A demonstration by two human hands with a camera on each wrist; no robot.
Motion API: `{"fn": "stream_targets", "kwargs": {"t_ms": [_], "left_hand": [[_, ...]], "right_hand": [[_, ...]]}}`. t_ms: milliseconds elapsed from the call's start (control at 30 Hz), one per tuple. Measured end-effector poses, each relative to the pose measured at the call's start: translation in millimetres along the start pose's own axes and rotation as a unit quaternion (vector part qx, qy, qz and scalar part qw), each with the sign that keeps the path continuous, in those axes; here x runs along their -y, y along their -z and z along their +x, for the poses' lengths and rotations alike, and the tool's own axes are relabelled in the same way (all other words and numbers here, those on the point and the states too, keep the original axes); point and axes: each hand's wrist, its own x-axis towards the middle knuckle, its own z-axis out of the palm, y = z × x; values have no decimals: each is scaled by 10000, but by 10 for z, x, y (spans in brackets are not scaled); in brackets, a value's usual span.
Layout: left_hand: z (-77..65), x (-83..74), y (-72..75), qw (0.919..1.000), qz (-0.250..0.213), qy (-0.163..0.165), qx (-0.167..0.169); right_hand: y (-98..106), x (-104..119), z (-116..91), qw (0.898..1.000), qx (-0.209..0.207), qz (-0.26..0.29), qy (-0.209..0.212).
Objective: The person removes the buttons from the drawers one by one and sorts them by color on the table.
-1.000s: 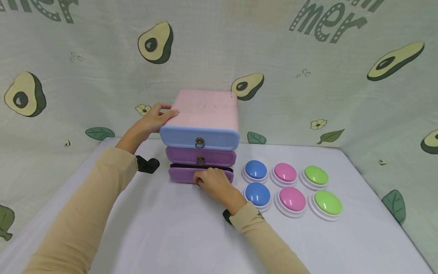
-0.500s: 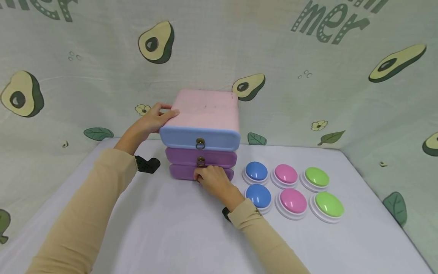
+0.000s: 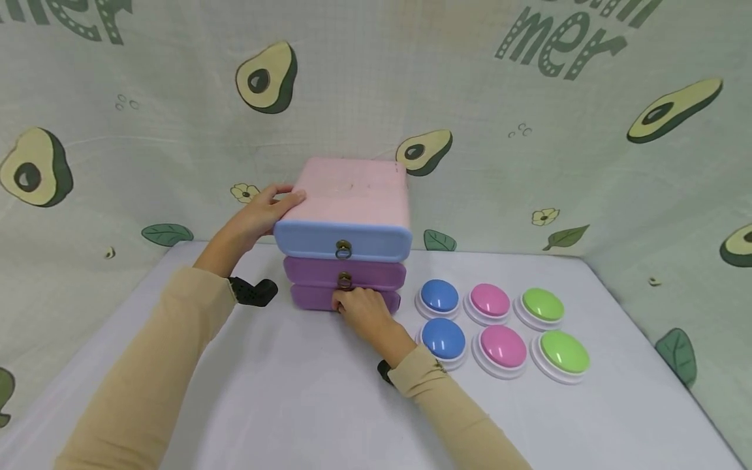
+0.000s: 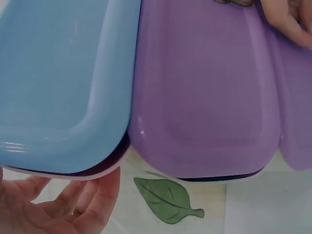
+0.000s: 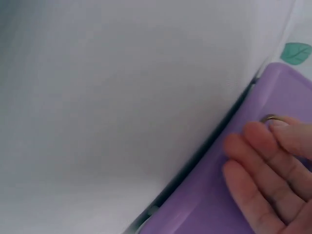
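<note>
A small pink drawer cabinet (image 3: 354, 189) stands at the back middle of the table. It has a blue top drawer (image 3: 311, 239), a purple middle drawer (image 3: 311, 271) and a purple bottom drawer (image 3: 311, 297), all pushed in. My left hand (image 3: 260, 212) rests against its upper left side, thumb on the top; in the left wrist view its fingers (image 4: 100, 200) lie along the side wall. Low in front, my right hand (image 3: 367, 318) pinches the small brass ring pull (image 5: 273, 117) of the bottom drawer between thumb and index finger. Its other fingers hang loosely curled.
Right of the cabinet, round push buttons stand in two rows: blue (image 3: 439, 296), pink (image 3: 490, 300) and green (image 3: 543, 304) behind, the same colours in front. A white cloth (image 3: 282, 391) covers the table. An avocado-print curtain (image 3: 352, 85) hangs behind.
The bottom drawer, slightly pulled out a second ago, has gone in and its dark gap is gone. My right hand moved forward with it; the left hand stayed on the cabinet.
</note>
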Motion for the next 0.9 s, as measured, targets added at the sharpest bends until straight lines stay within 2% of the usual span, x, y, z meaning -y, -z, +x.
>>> {"fn": "stream_targets", "kwargs": {"t_ms": [200,333,433,567,633,700,767,900], "left_hand": [[-95,147,-13,9981,-505,-353,-91],[-221,246,-70,9934,-780,-543,-636],[-338,296,-155,9816,-1145,-701,-1357],[-526,355,-317,9553,-1604,-944,-2299],[-642,383,-406,9465,-1633,-1013,-2592],[-763,412,-497,9437,-1582,-1109,-2687],[-878,445,-583,9472,-1412,-1270,-2585],[-1048,522,-730,9518,-880,-1945,-2201]], "right_hand": [[95,3,13,9959,463,714,-319],[146,-20,65,9875,827,1231,-531],[178,-47,101,9750,1197,1746,-670],[233,-105,117,9518,1583,2538,-681],[276,-134,107,9453,1670,2745,-570],[343,-163,87,9444,1688,2792,-409],[441,-192,48,9477,1629,2733,-252],[674,-275,-104,9628,1290,2374,-56]]}}
